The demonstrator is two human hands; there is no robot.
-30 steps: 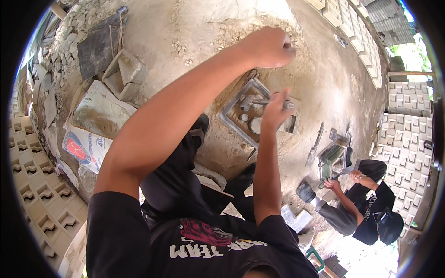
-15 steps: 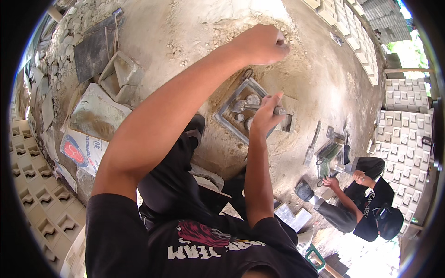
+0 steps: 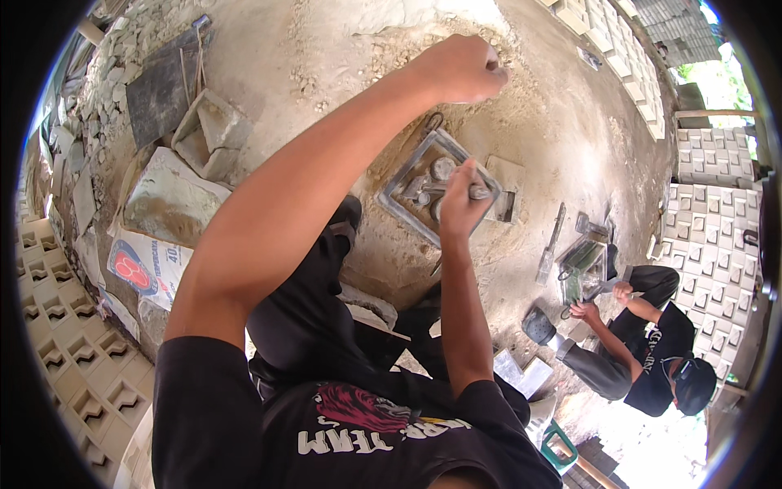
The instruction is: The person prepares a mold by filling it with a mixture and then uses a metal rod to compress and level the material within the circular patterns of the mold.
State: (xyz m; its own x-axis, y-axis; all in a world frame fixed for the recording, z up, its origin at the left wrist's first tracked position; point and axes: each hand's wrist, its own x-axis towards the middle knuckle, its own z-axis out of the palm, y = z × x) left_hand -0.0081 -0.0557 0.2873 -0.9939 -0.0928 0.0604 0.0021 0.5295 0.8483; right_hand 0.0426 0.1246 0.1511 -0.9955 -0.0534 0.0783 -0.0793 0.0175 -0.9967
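My left arm reaches across to the far side, and its fist (image 3: pixel 466 72) is closed above pale crumbly material on the ground; whatever it holds is hidden. My right hand (image 3: pixel 464 202) is wrapped round the thick handle (image 3: pixel 481 192) of a short tool. The tool's grey end (image 3: pixel 418 189) is over the inside of a square metal mould frame (image 3: pixel 401 213) lying on the floor. Round grey raised shapes (image 3: pixel 443 169) show inside the frame, partly hidden by my right hand. A wire loop (image 3: pixel 432 123) sticks up at the frame's far corner.
A flat plate with a rectangular slot (image 3: pixel 505 207) lies right of the frame. Farther right, a seated co-worker (image 3: pixel 652 359) handles another mould (image 3: pixel 583 265) beside a long metal bar (image 3: pixel 551 244). At left are a printed sack (image 3: pixel 147 265), a broken hollow block (image 3: pixel 213 130) and stacked pale blocks (image 3: pixel 69 350).
My left fist has risen slightly, still closed. My right hand has shifted a little left with the tool still in its grip. The view has also shifted slightly.
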